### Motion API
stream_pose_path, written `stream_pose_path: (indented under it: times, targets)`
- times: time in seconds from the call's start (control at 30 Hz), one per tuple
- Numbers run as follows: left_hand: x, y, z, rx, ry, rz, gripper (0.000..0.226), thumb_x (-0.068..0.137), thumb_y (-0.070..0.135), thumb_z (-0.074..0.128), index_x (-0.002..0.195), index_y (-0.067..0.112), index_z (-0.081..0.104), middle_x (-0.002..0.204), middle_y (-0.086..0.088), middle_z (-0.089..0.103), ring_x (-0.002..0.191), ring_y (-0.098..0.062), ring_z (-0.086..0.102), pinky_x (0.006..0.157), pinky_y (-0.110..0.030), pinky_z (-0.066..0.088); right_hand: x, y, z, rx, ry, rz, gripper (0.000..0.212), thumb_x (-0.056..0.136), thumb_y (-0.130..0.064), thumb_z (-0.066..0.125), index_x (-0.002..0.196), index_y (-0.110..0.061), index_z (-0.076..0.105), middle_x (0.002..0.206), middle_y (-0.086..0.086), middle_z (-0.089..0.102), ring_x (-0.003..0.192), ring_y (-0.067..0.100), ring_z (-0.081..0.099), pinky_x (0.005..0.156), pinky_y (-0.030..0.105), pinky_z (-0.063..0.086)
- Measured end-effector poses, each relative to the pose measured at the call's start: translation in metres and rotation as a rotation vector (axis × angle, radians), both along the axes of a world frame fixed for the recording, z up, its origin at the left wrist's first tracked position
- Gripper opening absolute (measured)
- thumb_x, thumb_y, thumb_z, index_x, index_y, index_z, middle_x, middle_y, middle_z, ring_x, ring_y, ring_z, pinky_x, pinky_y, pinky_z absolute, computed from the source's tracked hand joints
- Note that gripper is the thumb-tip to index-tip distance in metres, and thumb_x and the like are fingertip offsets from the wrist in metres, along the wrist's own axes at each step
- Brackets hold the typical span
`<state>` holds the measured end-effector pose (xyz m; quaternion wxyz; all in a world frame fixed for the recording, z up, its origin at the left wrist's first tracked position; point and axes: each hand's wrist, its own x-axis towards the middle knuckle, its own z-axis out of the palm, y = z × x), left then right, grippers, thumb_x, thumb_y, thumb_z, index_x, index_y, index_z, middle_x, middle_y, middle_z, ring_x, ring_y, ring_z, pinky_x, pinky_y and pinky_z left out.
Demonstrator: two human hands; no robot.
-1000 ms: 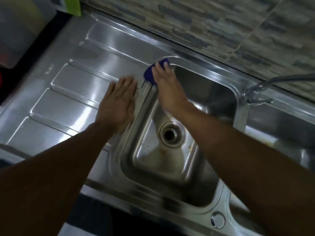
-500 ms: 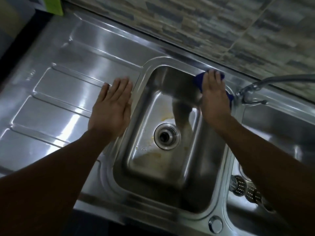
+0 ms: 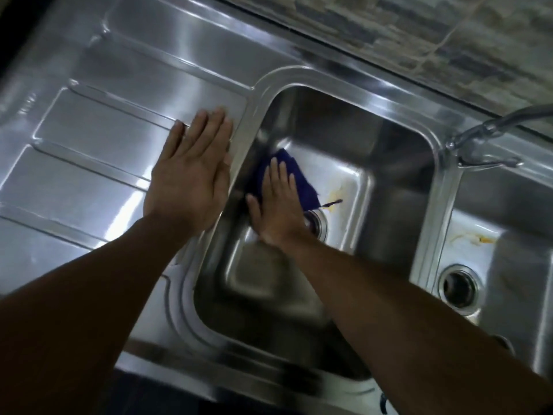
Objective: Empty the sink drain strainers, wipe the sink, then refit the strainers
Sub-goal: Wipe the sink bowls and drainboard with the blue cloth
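Flat under right hand point(image 3: 276, 205) fingers, blue cloth point(image 3: 302, 181), left basin point(image 3: 389, 175) floor

Glossy steel sink point(image 3: 398, 163), blue cloth point(image 3: 302, 181)

No readable text, labels or numbers anywhere. Faint stamped mark on drainboard point(image 3: 27, 104) near left edge, too blurred to read. No brand legible on tap point(image 3: 484, 130).
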<state>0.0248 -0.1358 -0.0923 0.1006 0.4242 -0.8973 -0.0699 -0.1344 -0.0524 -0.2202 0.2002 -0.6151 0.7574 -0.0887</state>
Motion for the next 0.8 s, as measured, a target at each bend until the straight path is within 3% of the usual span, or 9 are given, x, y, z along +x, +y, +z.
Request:
stream_pose_path:
  times: [0.13,0.23,0.43,0.6,0.73,0.8]
  targets:
    - [-0.001,0.0,0.004,0.011,-0.009,0.002,0.055,0.109,0.033,0.019,0.16,0.015,0.023,0.168,-0.003,0.019,0.158,-0.017,0.01,0.128,-0.045,0.011,0.006,0.052,-0.01,-0.088,0.041,0.278,0.062,0.107,-0.036,0.034,0.158,-0.005,0.02,0.168,0.012,0.011,0.157,0.027,0.005,0.127,0.046,0.01]
    - [-0.002,0.001,0.005,0.015,-0.005,0.006,0.054,0.108,0.032,0.021,0.16,0.014,0.024,0.168,-0.003,0.019,0.158,-0.017,0.01,0.128,-0.045,0.012,-0.028,0.032,-0.014,-0.081,0.149,0.387,0.059,0.105,-0.026,0.037,0.158,-0.007,0.021,0.168,0.01,0.013,0.156,0.029,0.008,0.126,0.047,0.011]
    - [-0.001,0.0,0.006,0.041,-0.01,-0.002,0.054,0.109,0.033,0.021,0.16,0.016,0.022,0.169,-0.002,0.018,0.158,-0.016,0.007,0.128,-0.045,0.011,-0.081,-0.024,-0.011,0.058,0.278,0.121,0.069,0.097,-0.029,0.037,0.16,-0.011,0.016,0.169,0.006,0.01,0.156,0.026,0.009,0.125,0.046,0.008]
    - [-0.002,0.001,0.006,0.033,0.013,0.011,0.054,0.108,0.031,0.024,0.159,0.014,0.026,0.168,-0.002,0.021,0.157,-0.017,0.011,0.128,-0.046,0.014,-0.085,0.044,-0.01,0.062,0.214,-0.517,0.066,0.098,-0.026,0.042,0.159,-0.009,0.022,0.167,0.012,0.016,0.155,0.032,0.014,0.125,0.048,0.011]
    - [-0.002,0.001,0.004,0.019,0.009,0.019,0.054,0.108,0.032,0.023,0.159,0.015,0.026,0.168,-0.002,0.021,0.157,-0.017,0.012,0.128,-0.046,0.014,-0.072,0.026,-0.007,0.059,0.16,-0.681,0.068,0.095,-0.03,0.027,0.159,-0.008,0.02,0.168,0.01,0.013,0.155,0.032,0.01,0.125,0.053,0.012]
    - [-0.002,0.002,0.004,0.013,0.009,0.017,0.055,0.108,0.032,0.022,0.16,0.015,0.025,0.168,-0.002,0.021,0.157,-0.017,0.012,0.128,-0.046,0.014,-0.062,0.01,-0.007,0.083,0.149,-0.565,0.072,0.09,-0.03,0.022,0.159,-0.009,0.018,0.169,0.01,0.01,0.156,0.032,0.008,0.126,0.051,0.009]
